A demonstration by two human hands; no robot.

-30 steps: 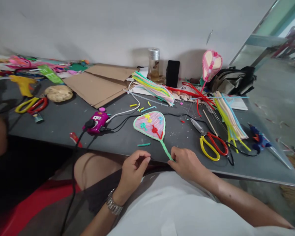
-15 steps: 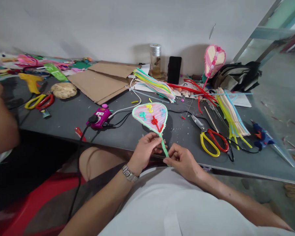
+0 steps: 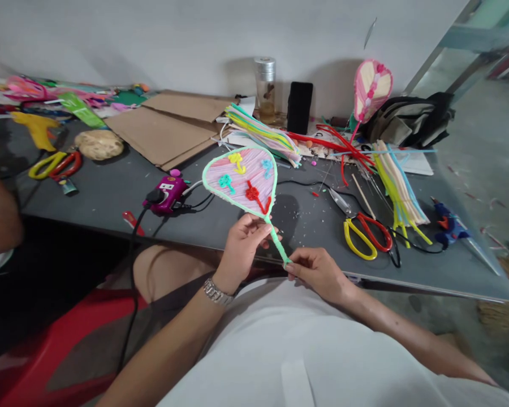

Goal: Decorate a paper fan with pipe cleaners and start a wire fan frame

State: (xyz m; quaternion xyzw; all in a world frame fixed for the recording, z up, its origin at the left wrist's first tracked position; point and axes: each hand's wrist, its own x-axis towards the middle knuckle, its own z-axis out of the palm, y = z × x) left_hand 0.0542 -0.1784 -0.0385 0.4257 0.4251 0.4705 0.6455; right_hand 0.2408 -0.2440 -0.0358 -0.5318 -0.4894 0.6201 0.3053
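Between my hands is a small fan (image 3: 240, 180) made of pipe cleaners, its pink-lilac face edged in mint green. Yellow, teal, blue and red flowers decorate that face. My left hand (image 3: 246, 240) pinches the green handle (image 3: 277, 242) just under the face, thumb on top. Lower down, the fingers of my right hand (image 3: 313, 270) are closed on the handle's bottom end. The fan is tilted, its face up and to the left above the table's front edge.
Scissors (image 3: 360, 226) and a blue glue gun (image 3: 452, 226) lie to the right, near pipe-cleaner bundles (image 3: 401, 189). A purple power socket (image 3: 166, 195) with cords sits left, before cardboard (image 3: 165, 133). Behind stand a bottle (image 3: 265, 93), a phone (image 3: 300, 107) and a pink fan (image 3: 372, 93). Someone's arm (image 3: 0, 198) is at far left.
The fan's face has risen and shifted left, looking larger and nearer. My left hand has moved slightly up and left with it. My right hand stays at the handle's lower end.
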